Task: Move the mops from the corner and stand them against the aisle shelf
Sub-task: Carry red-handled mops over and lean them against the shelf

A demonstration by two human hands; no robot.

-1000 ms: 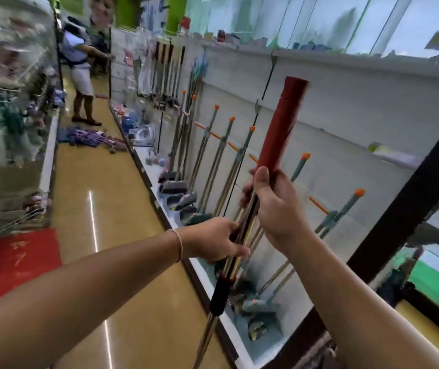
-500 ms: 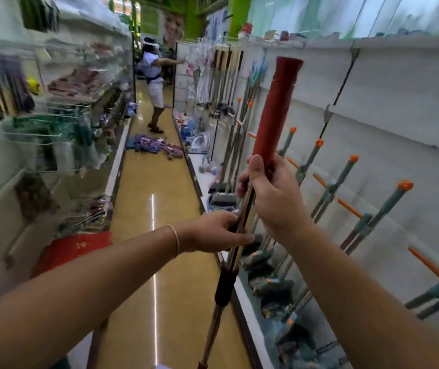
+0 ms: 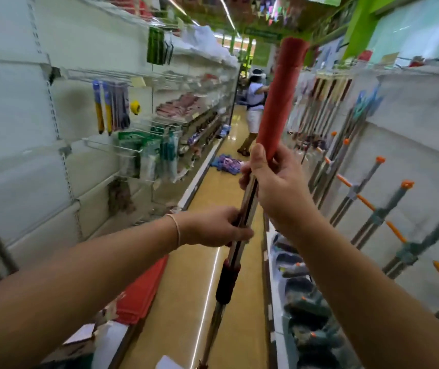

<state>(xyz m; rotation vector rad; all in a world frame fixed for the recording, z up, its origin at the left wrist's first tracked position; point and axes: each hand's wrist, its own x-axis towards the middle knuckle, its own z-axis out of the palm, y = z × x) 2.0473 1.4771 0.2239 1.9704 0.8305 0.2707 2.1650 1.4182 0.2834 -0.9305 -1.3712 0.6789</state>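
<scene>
Both hands (image 3: 245, 209) around the upright mop handle (image 3: 279, 102), aisle-centre

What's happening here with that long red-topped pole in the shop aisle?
A person is carrying mops down a store aisle, the handles bunched and nearly upright. The right hand grips just under the red grip; the left hand holds the metal shafts lower down. Other mops already lean against the shelf on the right. Another person stands farther down the aisle.
</scene>
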